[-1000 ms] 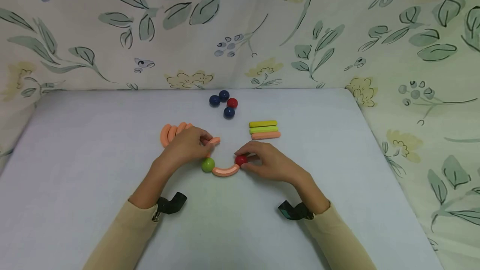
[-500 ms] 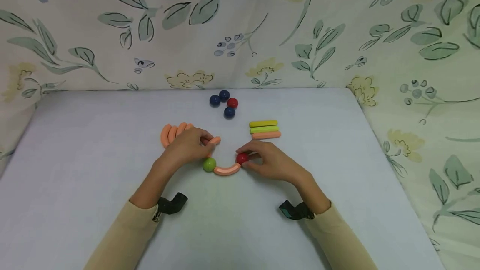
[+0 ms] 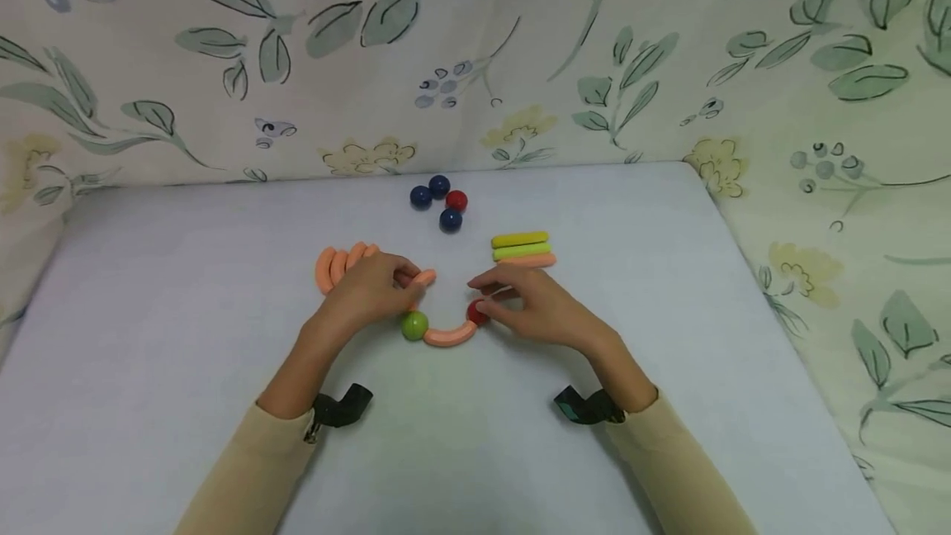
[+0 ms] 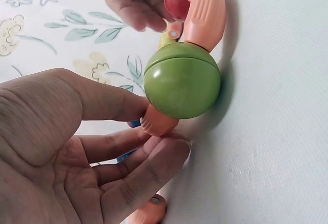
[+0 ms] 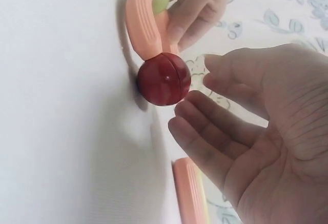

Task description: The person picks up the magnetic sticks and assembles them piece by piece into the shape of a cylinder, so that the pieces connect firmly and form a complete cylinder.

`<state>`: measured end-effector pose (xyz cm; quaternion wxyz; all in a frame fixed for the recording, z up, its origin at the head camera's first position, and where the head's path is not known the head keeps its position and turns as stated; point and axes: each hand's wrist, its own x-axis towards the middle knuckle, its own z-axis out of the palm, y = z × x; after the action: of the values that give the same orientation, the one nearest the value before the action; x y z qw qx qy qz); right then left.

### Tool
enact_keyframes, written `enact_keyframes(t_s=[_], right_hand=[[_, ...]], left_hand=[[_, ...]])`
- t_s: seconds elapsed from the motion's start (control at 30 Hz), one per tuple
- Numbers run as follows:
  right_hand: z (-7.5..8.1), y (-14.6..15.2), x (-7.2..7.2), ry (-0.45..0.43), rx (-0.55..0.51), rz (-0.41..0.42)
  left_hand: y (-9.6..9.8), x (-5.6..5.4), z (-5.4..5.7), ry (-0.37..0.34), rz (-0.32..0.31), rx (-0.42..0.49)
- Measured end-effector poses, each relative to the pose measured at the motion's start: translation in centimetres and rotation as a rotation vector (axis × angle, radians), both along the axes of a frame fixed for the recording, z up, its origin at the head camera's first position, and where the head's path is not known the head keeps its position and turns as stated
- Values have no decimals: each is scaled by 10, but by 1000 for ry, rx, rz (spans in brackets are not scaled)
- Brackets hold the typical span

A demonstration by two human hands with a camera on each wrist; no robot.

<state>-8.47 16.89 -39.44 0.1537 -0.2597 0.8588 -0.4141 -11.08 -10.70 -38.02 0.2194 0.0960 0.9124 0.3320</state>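
Note:
A green ball [image 4: 182, 80], a curved orange piece [image 3: 449, 336] and a red ball [image 5: 164, 79] are joined in a row on the white table. My left hand [image 3: 371, 287] pinches another curved orange piece [image 4: 159, 120] that meets the green ball; its fingers partly cover it in the head view. My right hand [image 5: 256, 126] is beside the red ball, fingers relaxed and spread, nothing between them. The thumb overlaps the red ball in the head view, but the right wrist view shows a gap.
Several curved orange pieces [image 3: 325, 269] lie left of my left hand, partly covered by it. Yellow [image 3: 520, 239], lime [image 3: 522, 252] and orange sticks [image 3: 535, 260] lie behind my right hand. Farther back are blue balls [image 3: 450, 220] and another red ball [image 3: 456, 201], near the table's far edge.
My right fingers have let go of the red ball and spread, and the hand has shifted slightly away from me. My left hand keeps its pinch. The head view has tilted a little.

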Motion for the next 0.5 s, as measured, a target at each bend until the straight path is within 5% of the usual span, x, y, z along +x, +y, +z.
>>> enact_keyframes(t_s=[0.5], right_hand=[[6,-13,-36,124,-67,-9]], left_hand=[[-5,0,-1,19,-30,14]])
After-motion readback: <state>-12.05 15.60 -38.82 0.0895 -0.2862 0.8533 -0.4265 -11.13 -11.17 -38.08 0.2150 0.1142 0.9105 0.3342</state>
